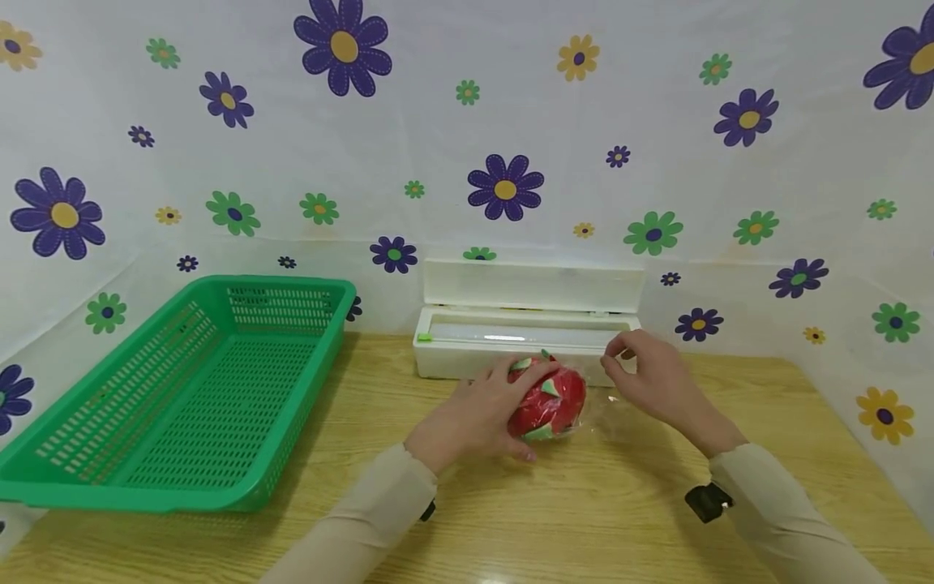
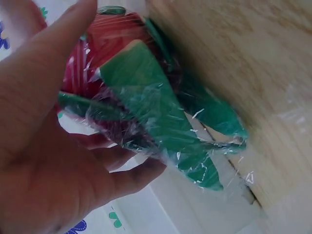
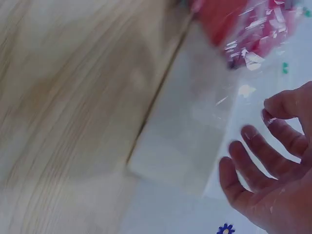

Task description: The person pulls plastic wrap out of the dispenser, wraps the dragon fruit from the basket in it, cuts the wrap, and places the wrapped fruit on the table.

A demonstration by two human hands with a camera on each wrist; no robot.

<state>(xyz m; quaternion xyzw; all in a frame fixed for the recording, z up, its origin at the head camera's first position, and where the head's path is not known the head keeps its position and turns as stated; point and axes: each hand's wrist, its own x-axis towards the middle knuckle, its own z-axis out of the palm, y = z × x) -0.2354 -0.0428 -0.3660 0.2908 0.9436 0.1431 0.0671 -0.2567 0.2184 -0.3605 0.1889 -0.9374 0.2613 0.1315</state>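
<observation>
A red dragon fruit with green scales is wrapped in clear plastic film, in front of the white cling film box. My left hand grips it from the left, thumb on the near side and fingers over the far side. In the left wrist view the dragon fruit's long green scales show through the creased film. My right hand is to the right of the fruit, thumb and index fingertips together at the loose clear film trailing from it. Its other fingers are spread and bent in the right wrist view.
The white cling film box stands against the back wall with its lid raised and a roll inside. A large green plastic basket occupies the left of the wooden table. A flower-printed white sheet hangs behind.
</observation>
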